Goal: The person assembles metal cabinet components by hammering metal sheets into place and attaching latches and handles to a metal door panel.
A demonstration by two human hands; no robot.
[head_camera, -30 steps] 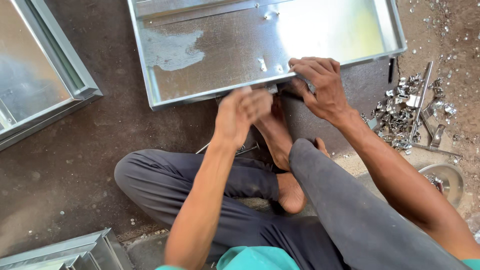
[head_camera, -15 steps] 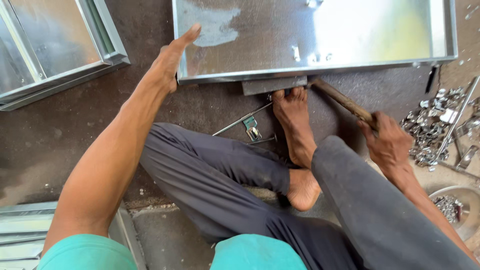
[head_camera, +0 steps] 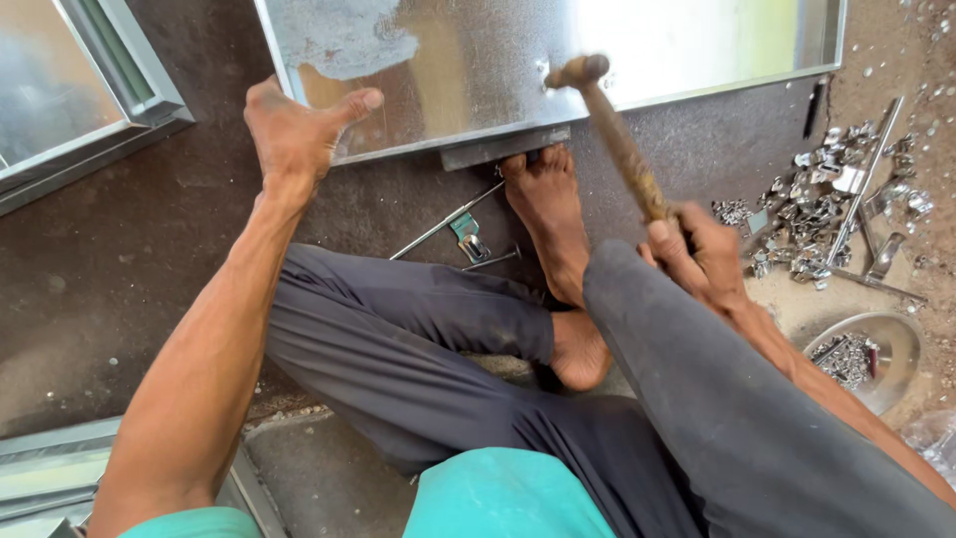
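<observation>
Galvanised sheet-metal tray lies under your left hand, its open grip pressing the near rim, while your right hand grips a raised hammer.

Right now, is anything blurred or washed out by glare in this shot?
Head view: the hammer in the right hand is motion-blurred along head and handle; the metal tray glares white at its upper right, hiding surface detail there; the left hand on the tray's edge is sharp.
</observation>
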